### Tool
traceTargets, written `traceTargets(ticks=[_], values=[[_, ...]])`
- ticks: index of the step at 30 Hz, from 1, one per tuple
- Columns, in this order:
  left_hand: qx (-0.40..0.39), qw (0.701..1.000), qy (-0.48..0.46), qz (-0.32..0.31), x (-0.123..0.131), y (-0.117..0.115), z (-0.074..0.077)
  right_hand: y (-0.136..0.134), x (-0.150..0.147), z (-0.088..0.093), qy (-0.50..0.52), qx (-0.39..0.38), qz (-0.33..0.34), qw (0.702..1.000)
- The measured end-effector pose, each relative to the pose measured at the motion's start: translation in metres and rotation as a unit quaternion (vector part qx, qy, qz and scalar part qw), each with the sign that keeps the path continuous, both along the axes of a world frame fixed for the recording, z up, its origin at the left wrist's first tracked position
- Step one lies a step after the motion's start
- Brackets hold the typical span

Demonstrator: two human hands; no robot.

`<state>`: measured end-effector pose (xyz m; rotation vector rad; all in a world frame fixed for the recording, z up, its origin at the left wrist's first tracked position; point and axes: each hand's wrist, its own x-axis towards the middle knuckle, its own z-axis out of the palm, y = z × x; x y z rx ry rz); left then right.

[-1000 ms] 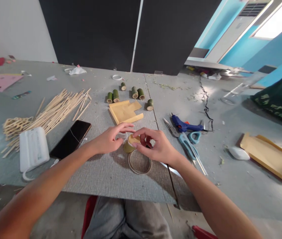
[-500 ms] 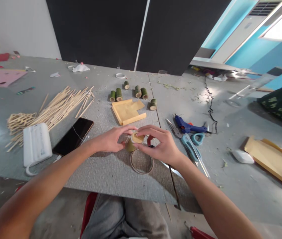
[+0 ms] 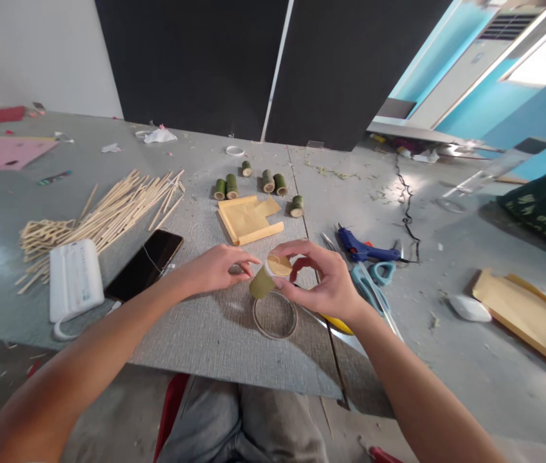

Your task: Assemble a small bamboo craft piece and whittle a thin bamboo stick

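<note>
Your right hand [image 3: 329, 283] has its grip clamped on the tilted bamboo piece [image 3: 263, 280], raised just above the tape ring [image 3: 275, 336] lying on the counter [image 3: 195, 341], while your left hand [image 3: 217, 270] sits just beside it, grip pinched together

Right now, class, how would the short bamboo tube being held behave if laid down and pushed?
It probably rolls: the bamboo tube is round and short. It is likely stiff and light: the right hand pinches it by fingertips, with no visible denting.
</note>
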<state>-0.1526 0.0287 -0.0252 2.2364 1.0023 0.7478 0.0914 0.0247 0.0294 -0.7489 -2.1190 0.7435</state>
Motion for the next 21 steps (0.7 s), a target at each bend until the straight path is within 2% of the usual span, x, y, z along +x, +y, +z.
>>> traceTargets(ticks=[5, 8, 10, 13, 17, 19, 21], values=[[0.061, 0.990, -0.004, 0.129, -0.002, 0.002, 0.006, 0.002, 0.001, -0.004, -0.010, 0.001, 0.005, 1.000], [0.074, 0.983, -0.055, 0.162, -0.002, 0.000, 0.014, 0.003, 0.000, -0.007, -0.011, -0.001, 0.016, 1.000], [0.055, 0.987, -0.078, 0.128, -0.001, -0.003, 0.018, 0.003, 0.001, -0.007, -0.005, -0.003, 0.025, 1.000], [-0.022, 0.994, -0.106, 0.021, 0.002, -0.007, 0.021, 0.001, 0.001, -0.003, -0.001, -0.021, 0.053, 0.998], [-0.133, 0.972, -0.168, -0.096, 0.008, -0.011, 0.018, -0.005, 0.001, 0.007, -0.017, -0.072, 0.095, 0.993], [-0.181, 0.961, -0.178, -0.111, 0.010, -0.011, 0.017, -0.006, 0.000, 0.009, -0.018, -0.093, 0.103, 0.990], [-0.218, 0.955, -0.176, -0.099, 0.011, -0.011, 0.016, -0.007, 0.000, 0.010, -0.016, -0.105, 0.104, 0.989]])
